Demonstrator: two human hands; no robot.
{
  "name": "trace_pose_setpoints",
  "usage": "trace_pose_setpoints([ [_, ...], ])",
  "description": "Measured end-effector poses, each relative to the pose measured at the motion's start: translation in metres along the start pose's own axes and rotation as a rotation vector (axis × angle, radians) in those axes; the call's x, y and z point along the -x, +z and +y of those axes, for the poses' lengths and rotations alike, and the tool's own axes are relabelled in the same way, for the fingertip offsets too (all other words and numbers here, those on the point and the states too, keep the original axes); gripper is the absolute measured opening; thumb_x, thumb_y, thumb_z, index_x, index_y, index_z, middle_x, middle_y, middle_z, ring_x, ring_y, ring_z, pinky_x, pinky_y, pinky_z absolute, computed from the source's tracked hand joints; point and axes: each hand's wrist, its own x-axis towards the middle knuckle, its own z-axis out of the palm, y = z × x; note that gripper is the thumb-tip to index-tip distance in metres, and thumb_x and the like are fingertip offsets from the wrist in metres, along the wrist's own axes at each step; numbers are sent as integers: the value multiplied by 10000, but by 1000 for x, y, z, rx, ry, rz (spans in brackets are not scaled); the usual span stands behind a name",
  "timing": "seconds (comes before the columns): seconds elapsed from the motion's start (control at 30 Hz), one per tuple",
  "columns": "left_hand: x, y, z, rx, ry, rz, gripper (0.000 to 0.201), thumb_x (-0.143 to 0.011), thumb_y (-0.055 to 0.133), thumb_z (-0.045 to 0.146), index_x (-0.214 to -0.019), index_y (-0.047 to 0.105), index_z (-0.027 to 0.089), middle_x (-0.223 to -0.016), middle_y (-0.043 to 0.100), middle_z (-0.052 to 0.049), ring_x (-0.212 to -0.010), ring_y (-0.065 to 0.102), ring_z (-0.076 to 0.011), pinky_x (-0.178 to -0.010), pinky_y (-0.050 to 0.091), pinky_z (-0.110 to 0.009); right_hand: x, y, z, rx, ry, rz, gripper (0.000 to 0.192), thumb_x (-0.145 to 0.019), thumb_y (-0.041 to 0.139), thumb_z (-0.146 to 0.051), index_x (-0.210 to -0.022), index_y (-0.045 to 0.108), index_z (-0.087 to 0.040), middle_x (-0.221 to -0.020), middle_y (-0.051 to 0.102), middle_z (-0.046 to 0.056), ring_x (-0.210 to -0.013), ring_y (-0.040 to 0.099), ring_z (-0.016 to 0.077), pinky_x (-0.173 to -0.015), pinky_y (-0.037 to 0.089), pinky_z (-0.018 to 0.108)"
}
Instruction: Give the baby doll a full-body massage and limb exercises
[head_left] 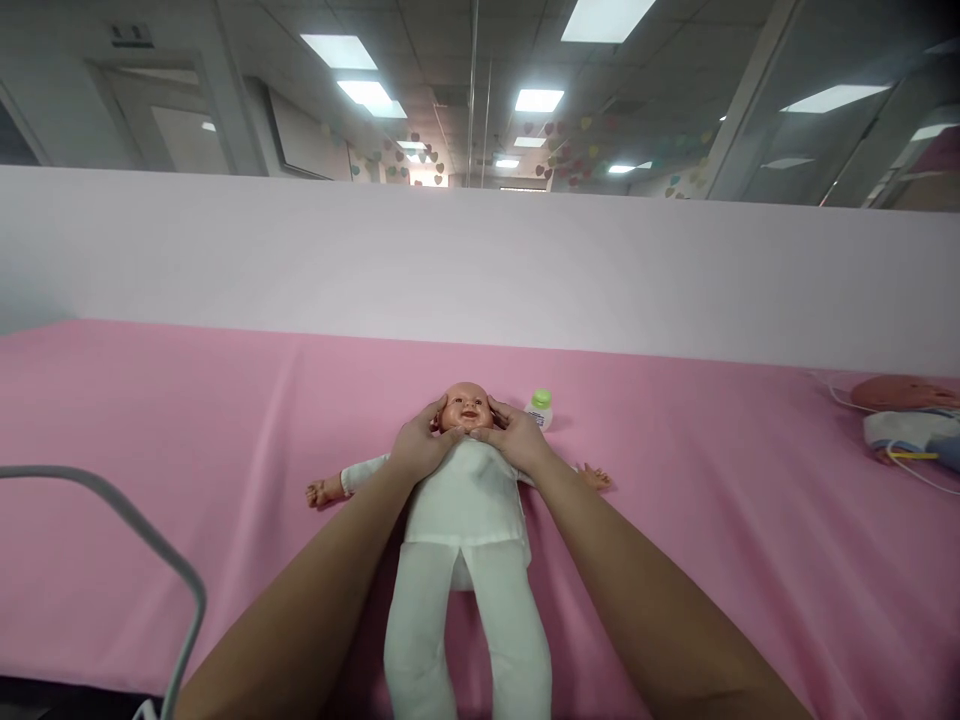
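A baby doll (471,495) in a white top and white trousers lies on its back, arms spread out and head toward the wall. My left hand (424,442) cups the left side of its head in the view, thumb along the jaw and chin. On the other side my right hand (519,436) holds the head the same way, fingers by the temple and thumb at the chin. Just beyond my right hand stands a small clear bottle (539,409) with a green cap.
A pink sheet (720,480) covers the table, which meets a low white wall (480,270) at the back. At the far right lies another doll (907,392), partly cut off, with cloth and a thin tube. A grey cable (150,535) curves in at the left.
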Motion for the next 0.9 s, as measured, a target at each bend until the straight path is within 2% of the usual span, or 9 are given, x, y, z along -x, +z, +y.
trace_pose_setpoints([
  [0.13, -3, -3, -7, 82, -12, -46, 806, -860, 740, 472, -1577, 472, 221, -1393, 701, -110, -1229, 689, -293, -1074, 518, -403, 1, -10, -3, -53, 30, -61, 765, -751, 885, -365, -1451, 603, -235, -1514, 599, 71, -1391, 575, 290, -1186, 452, 450],
  [0.37, -5, -7, -10, 199, -38, -84, 802, -872, 719, 495, -1573, 473, 191, -1456, 657, -100, -1353, 598, -311, -1131, 466, -420, -5, -21, 6, -125, 33, -167, 696, -804, 851, -439, -1437, 612, -278, -1517, 594, 31, -1406, 563, 288, -1218, 411, 485],
  [0.5, -3, -9, -5, 238, -80, -58, 735, -908, 672, 556, -1536, 529, 203, -1479, 639, -85, -1388, 567, -300, -1166, 426, -410, -4, -21, 4, -100, 32, -151, 671, -851, 777, -567, -1437, 611, -288, -1516, 596, 22, -1418, 550, 289, -1217, 411, 502],
  [0.57, -1, -9, -2, 233, -70, -55, 779, -887, 685, 607, -1531, 538, 195, -1474, 641, -99, -1367, 586, -318, -1152, 438, -416, -1, -18, 0, -32, 15, -105, 705, -851, 768, -593, -1460, 595, -283, -1537, 574, 39, -1442, 522, 296, -1222, 404, 495],
  [0.67, 3, -7, 5, 130, -48, -58, 909, -827, 738, 646, -1572, 482, 192, -1369, 715, -119, -1264, 659, -340, -1090, 484, -424, 3, -11, -6, 56, -4, -44, 842, -790, 832, -572, -1515, 538, -259, -1558, 550, 84, -1442, 518, 322, -1212, 414, 501],
  [0.77, 7, -3, 13, -52, -54, -7, 994, -784, 773, 653, -1599, 438, 192, -1282, 758, -127, -1149, 712, -349, -1004, 526, -423, 5, -4, -6, 74, -36, -37, 959, -711, 898, -530, -1540, 502, -257, -1524, 589, 92, -1402, 557, 334, -1187, 438, 511],
  [0.9, 10, 1, 20, -223, -43, 62, 944, -787, 776, 609, -1578, 478, 188, -1228, 773, -134, -1086, 727, -348, -944, 536, -414, 3, 2, -3, 108, -61, 1, 957, -663, 937, -466, -1513, 538, -280, -1456, 652, 76, -1369, 586, 337, -1173, 449, 507],
])
